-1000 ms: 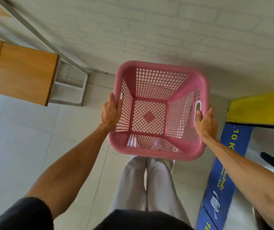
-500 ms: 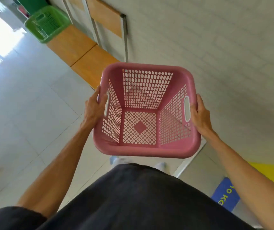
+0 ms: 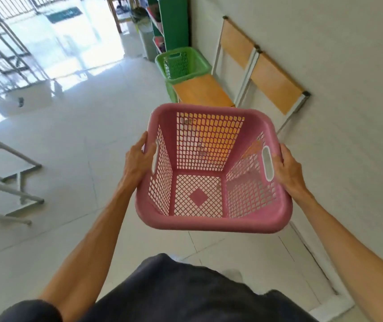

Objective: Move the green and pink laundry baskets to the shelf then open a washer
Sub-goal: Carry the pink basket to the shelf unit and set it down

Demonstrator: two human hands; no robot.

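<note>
I carry an empty pink laundry basket [image 3: 211, 219] in front of my body, its open top facing me. My left hand [image 3: 138, 159] grips its left rim by the handle slot, and my right hand [image 3: 286, 165] grips the right rim beside the white handle slot. Farther ahead a green laundry basket [image 3: 192, 63] stands on the floor against the wall, just past a wooden seat. Behind it rises a green shelf [image 3: 174, 22] holding several items. No washer is in view.
Two wooden-seat chairs with metal frames [image 3: 250, 73] line the white wall on the right. Another metal-framed chair [image 3: 4, 180] stands at the left. A white tiled floor [image 3: 81, 140] runs ahead toward a bright doorway with metal gates.
The view has swung left, away from the yellow and blue machine, along the wall. The green basket and shelf have come into sight. Both hands keep hold of the pink basket.
</note>
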